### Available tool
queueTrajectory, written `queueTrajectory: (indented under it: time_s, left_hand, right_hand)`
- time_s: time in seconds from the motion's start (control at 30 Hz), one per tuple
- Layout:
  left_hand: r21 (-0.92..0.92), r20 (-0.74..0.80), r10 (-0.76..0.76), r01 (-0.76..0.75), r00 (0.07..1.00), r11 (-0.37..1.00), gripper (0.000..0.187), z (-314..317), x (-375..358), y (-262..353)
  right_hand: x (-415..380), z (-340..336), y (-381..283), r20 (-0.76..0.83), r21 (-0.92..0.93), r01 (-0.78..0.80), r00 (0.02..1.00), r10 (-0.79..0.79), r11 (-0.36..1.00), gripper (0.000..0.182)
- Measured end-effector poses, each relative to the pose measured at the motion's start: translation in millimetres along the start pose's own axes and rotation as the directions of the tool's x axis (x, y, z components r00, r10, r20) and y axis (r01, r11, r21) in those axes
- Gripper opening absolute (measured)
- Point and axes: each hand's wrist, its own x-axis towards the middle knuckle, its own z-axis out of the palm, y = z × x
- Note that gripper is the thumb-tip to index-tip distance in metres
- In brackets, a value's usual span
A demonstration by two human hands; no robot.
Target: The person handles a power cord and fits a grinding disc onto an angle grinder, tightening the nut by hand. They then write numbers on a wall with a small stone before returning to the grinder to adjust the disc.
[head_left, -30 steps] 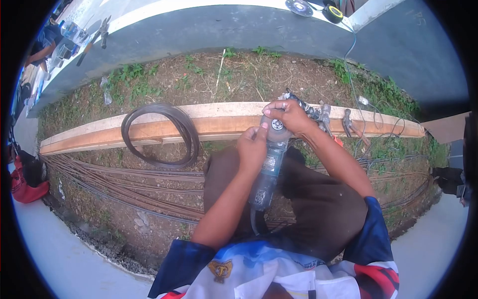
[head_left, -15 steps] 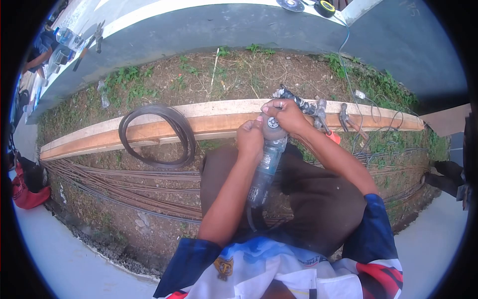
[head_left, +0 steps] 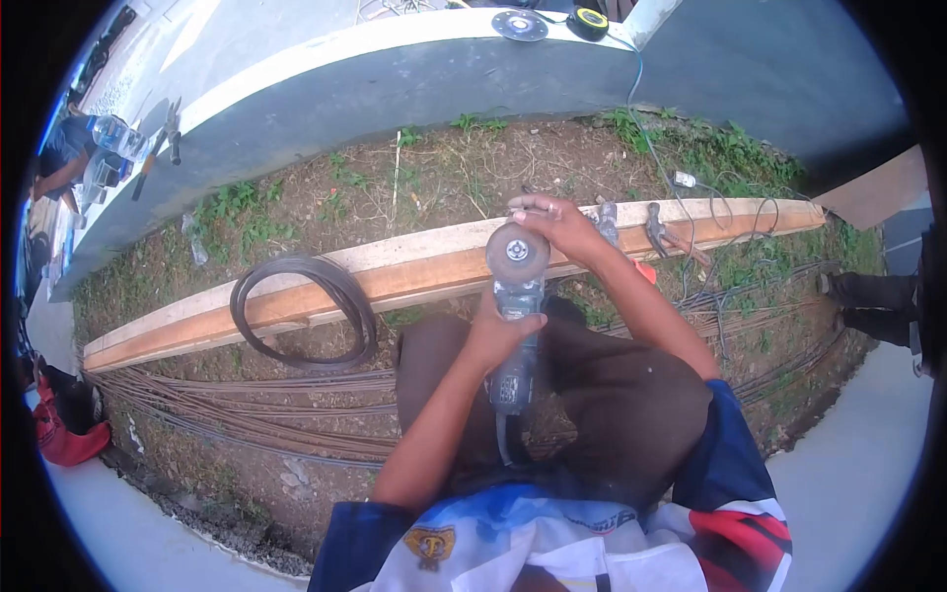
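Note:
An angle grinder point(head_left: 514, 380) lies upright between my knees, its round disc point(head_left: 503, 266) facing me and its cord trailing down. My left hand point(head_left: 493, 337) is wrapped round the grinder's body just below the disc, thumb across the front. My right hand point(head_left: 560, 229) is at the disc's upper right rim, fingers bent and pinched at the edge. Its fingertips partly hide that rim. Behind the disc runs a long wooden beam point(head_left: 414, 274). Close to my right forearm, a hammer point(head_left: 655, 229) rests across the beam.
A coil of dark wire point(head_left: 367, 314) hangs over the beam at left. Rusty steel rods point(head_left: 296, 409) lie along the ground. On the low wall are a spare disc point(head_left: 520, 25), a tape measure point(head_left: 588, 23) and pliers point(head_left: 174, 133). Another person's legs point(head_left: 873, 306) stand at right.
My left hand has moved down from the disc's edge onto the grinder's body. The disc now shows more fully, with my right hand still at its upper rim. The view has shifted slightly.

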Motion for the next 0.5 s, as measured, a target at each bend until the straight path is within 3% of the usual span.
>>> queueTrajectory:
  time_s: [0.03, 0.13, 0.2, 0.23, 0.3, 0.4, 0.47, 0.5]
  left_hand:
    - [-0.021, -0.046, -0.003, 0.002, 0.999, 1.000, 0.088, -3, 6, -1]
    - [-0.067, -0.147, 0.003, -0.013, 0.989, 0.998, 0.076, -16, 31, -9]
    - [-0.038, -0.217, 0.032, -0.041, 0.976, 0.998, 0.072, -26, 47, -9]
    - [0.004, -0.235, 0.057, -0.058, 0.970, 0.998, 0.071, -31, 55, -8]
    - [0.092, -0.287, 0.103, -0.079, 0.952, 0.993, 0.077, -38, 70, -10]
    - [0.254, -0.379, 0.146, -0.050, 0.914, 0.966, 0.074, -49, 98, -24]
    - [0.353, -0.397, 0.174, -0.025, 0.901, 0.935, 0.070, -53, 112, -29]
    - [0.396, -0.378, 0.172, -0.009, 0.910, 0.918, 0.089, -58, 121, -34]
  right_hand:
    - [4, -17, 13, -0.037, -0.042, 0.093, 0.995, -0.094, 0.995, 0.029]
    - [-16, -67, 24, -0.095, -0.214, 0.078, 0.990, -0.100, 0.974, 0.027]
    - [-44, -66, 28, -0.136, -0.086, 0.007, 0.990, -0.019, 0.996, 0.024]
    - [-61, -62, 31, -0.151, -0.018, -0.026, 0.988, 0.023, 0.999, 0.023]
    - [-87, -55, 64, -0.152, -0.117, -0.172, 0.976, 0.154, 0.978, 0.021]
    - [-111, -54, 95, 0.015, -0.147, -0.274, 0.960, 0.279, 0.950, 0.021]
    - [-109, -56, 100, -0.026, -0.151, -0.248, 0.969, 0.247, 0.957, 0.021]
    - [-108, -58, 101, -0.049, -0.154, -0.239, 0.971, 0.234, 0.959, 0.021]
